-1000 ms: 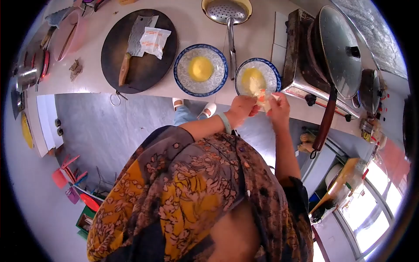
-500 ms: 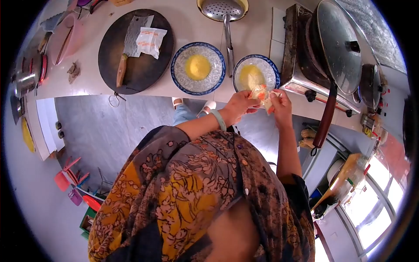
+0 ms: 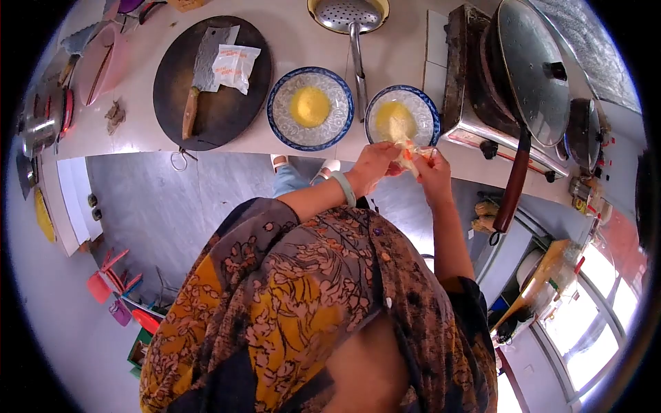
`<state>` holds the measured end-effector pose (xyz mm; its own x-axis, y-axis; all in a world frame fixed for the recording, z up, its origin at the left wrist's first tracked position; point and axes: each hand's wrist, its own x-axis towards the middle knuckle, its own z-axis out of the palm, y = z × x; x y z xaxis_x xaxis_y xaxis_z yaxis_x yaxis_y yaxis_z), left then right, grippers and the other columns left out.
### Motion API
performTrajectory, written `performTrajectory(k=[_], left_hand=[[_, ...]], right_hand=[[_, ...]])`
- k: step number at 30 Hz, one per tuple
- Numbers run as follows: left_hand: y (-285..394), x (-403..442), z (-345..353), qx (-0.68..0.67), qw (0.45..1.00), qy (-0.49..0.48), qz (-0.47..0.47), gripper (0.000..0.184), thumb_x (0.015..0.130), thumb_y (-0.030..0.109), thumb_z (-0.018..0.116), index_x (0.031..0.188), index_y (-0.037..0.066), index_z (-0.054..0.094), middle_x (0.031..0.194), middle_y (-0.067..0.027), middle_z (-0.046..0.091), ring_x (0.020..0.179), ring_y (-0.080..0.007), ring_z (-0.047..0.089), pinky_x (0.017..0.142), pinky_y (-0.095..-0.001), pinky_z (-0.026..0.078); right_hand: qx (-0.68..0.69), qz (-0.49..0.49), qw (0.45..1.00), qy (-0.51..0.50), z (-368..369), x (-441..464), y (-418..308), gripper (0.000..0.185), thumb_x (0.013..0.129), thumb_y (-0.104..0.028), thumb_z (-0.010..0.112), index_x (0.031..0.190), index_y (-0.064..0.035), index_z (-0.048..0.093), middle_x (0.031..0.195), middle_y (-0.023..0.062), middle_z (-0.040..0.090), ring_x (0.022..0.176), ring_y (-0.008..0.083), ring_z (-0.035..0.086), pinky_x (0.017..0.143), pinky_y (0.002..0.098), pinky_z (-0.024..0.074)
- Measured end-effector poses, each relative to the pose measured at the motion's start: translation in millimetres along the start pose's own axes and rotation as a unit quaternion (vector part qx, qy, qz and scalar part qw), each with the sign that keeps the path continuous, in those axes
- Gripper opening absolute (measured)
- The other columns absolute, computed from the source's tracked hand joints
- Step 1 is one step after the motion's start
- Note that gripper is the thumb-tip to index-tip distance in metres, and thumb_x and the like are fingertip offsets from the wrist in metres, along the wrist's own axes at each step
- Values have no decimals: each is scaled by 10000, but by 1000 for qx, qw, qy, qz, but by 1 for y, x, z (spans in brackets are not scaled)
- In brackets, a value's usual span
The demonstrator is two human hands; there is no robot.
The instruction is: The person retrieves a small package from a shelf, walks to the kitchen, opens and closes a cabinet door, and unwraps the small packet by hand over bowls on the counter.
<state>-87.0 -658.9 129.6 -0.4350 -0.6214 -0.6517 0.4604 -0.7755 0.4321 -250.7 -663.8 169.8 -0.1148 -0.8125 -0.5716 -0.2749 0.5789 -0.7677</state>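
Observation:
A small clear plastic packet with orange print [image 3: 407, 157] is gripped between my two hands, over the near edge of the right plate. My left hand [image 3: 375, 167] pinches one side of it, fingers closed. On its other side my right hand [image 3: 434, 173] is closed too. Below lies a blue-rimmed patterned plate [image 3: 425, 122] with a yellow heap [image 3: 396, 118] in it, pale on top. Left of it stands a similar blue-rimmed plate [image 3: 282, 127], holding a round yellow heap [image 3: 310, 107].
A round dark chopping board [image 3: 169, 103] bears a cleaver [image 3: 191, 112] and a white packet [image 3: 235, 67]. A perforated ladle [image 3: 354, 29] rests on a bowl at the back. On the right, a stove [image 3: 458, 89] carries a lidded pan [image 3: 530, 69], its handle [image 3: 513, 186] jutting past the counter edge.
Both hands have shifted slightly left with the packet and drawn closer together. The packet looks more bunched between the fingers. The plates' contents look much the same.

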Motion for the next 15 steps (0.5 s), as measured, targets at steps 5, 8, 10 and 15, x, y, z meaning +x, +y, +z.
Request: performTrajectory(k=[5,8,10,15], left_hand=[[-6,3,-1,9,1000,15,3,297,961,283,515,1050,16,610,953,-64,647,798,-123,622,730,-254,504],[5,-5,5,12,1000,19,-5,300,964,278,509,1036,7,613,924,-73,656,760,-122,626,711,-246,508],[6,-10,5,14,1000,20,-9,301,965,276,508,1025,1,616,906,-77,662,735,-121,627,700,-242,509],[3,-8,6,10,1000,15,-3,309,963,274,509,1005,-10,622,894,-86,667,704,-120,628,672,-243,513]], right_hand=[[-9,-21,999,23,3,-1,1,192,878,-213,631,942,-33,611,767,-1,586,627,49,499,521,206,403],[6,-6,999,40,4,-4,-3,200,892,-219,617,931,-23,611,759,0,579,633,55,497,529,213,402],[44,-12,998,36,1,-3,6,208,902,-223,607,923,-16,610,755,2,575,622,57,490,525,217,398],[33,-1,998,56,0,0,7,228,914,-238,594,868,-15,611,704,3,555,583,60,472,499,230,380]])
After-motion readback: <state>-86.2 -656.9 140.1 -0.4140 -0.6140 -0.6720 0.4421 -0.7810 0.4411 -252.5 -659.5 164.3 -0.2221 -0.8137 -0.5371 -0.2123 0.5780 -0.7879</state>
